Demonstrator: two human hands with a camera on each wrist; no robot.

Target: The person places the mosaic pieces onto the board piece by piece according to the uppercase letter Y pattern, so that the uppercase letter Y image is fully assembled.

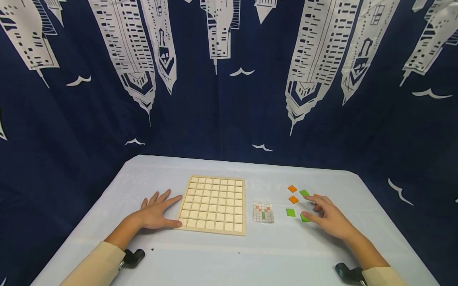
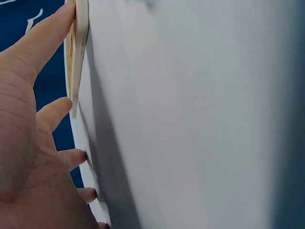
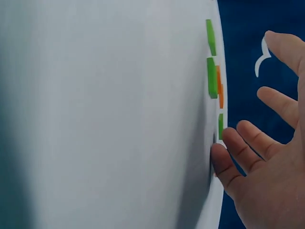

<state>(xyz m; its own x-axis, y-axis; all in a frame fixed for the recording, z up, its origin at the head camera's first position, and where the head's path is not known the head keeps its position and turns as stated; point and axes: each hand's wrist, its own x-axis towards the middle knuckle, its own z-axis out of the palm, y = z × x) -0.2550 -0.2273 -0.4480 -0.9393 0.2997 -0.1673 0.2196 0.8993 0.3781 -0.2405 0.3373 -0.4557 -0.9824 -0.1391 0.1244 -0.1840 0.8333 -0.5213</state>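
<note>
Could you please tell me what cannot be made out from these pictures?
- Head view: much of one orange tile, hidden behind the right hand.
- Head view: part of the nearest green tile, covered by that hand's thumb.
- Head view: the fine detail on the card, too small.
- Left wrist view: the rest of the board, cut off by the top edge.

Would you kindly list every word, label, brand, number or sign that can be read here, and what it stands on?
No legible text in any view.
Card: coloured grid; any lettering on it is too small to read.
White table: faint letter-like marks beyond the card, too blurred to read.
</note>
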